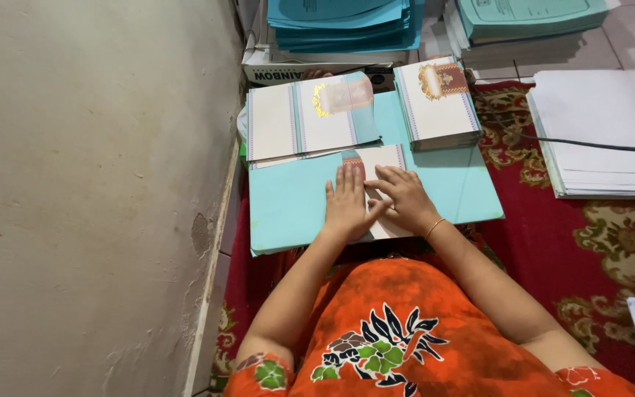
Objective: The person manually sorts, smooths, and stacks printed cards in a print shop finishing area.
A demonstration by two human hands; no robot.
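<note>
Head view, left hand: the left hand [347, 202] lies flat, fingers straight and close together, palm down on the folded white card [381, 192].
Head view, right hand: the right hand [403, 198] sits just beside it, fingers spread and slightly curled, tips touching the same card; a thin bangle [435, 227] rings the wrist.
Card: it rests near the middle of a wide pale-blue sheet [292, 206] in front of the person, its far end showing a gold-and-red ornament.
Far left: a spread of opened cards [306, 117] with striped borders lies just beyond the sheet.
Far right: a neat stack of folded cards [439, 103] with the same ornament stands next to that spread.
Around: blue paper piles [343, 26] at the far edge, white sheets [604, 132] to the right on a red patterned carpet [589, 250], a plain wall [97, 184] on the left.
Step in hand: by the look of it, the card is being pressed along its fold.
Next move, as a judgement: a firm, even sweep along the crease, with the left palm keeping the card from sliding.
</note>
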